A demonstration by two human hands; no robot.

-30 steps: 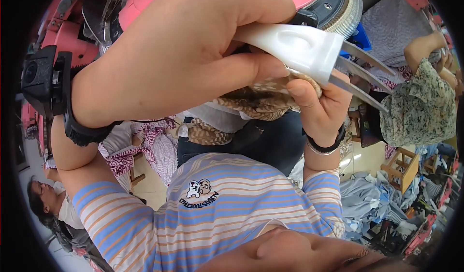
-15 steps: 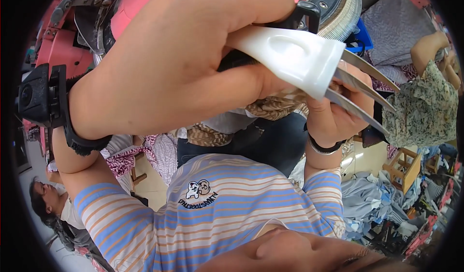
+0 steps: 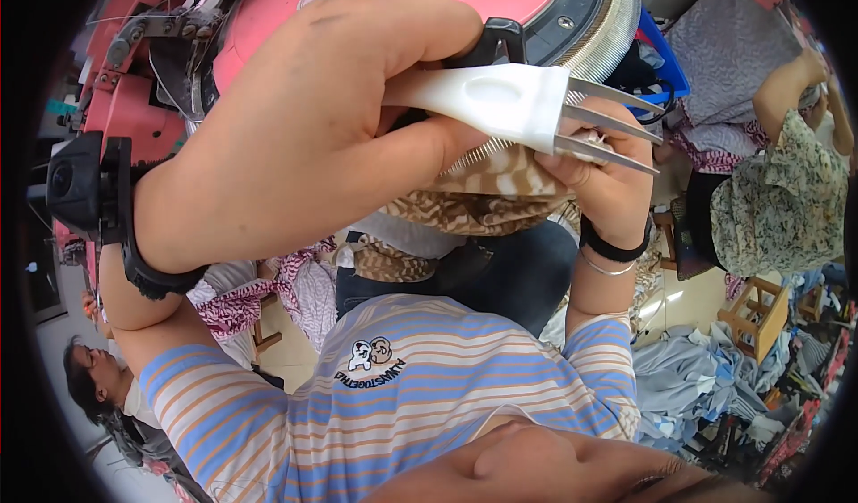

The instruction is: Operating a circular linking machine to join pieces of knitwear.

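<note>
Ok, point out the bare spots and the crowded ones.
Bare: floor between the wooden stool and the striped right sleeve; pink machine top between the left hand and dark ring. Crowded: around the pronged tool, with the right hand and brown patterned cloth close by.

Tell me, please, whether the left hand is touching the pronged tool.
Touching: the head view shows the left hand holding the pronged tool, its thumb against the white handle.

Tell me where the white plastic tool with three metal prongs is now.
The tool is in the head view's upper part, right of centre, gripped by the left hand, its prongs in front of the right hand.
</note>
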